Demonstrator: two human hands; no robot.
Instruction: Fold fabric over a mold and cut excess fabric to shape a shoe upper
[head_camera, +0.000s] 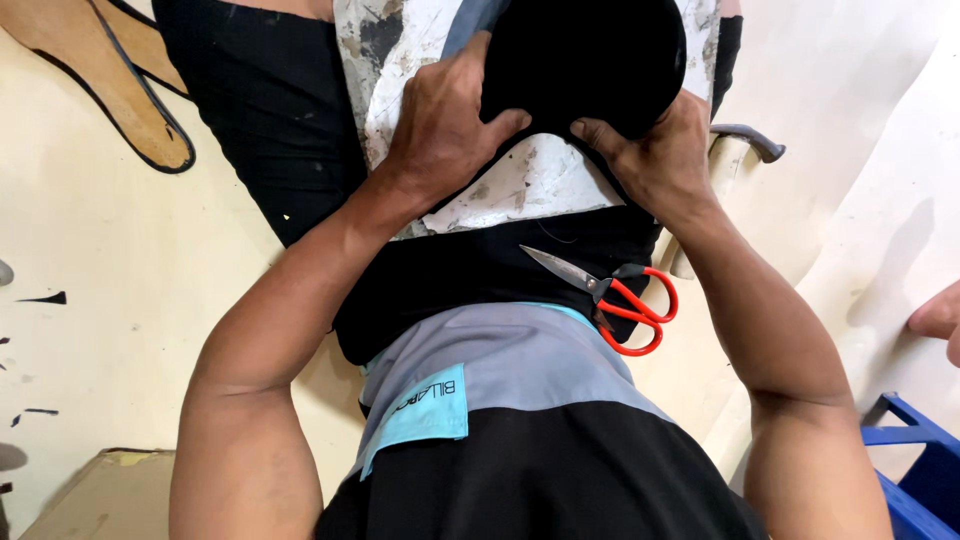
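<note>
While both grip black fabric (585, 60), left hand (440, 125), right hand (655, 155), red scissors (625, 295) nearby

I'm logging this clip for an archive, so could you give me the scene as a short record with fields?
left hand: pressing on the black rounded piece, fingers curled over its edge
right hand: gripping the same piece's lower edge
work surface: white paint-stained board over black fabric
scissors: red-handled, blades shut, lying on the lap
right side: blue crate; another person's fingers at the frame edge
upper left: tan sole-shaped cutout
</note>
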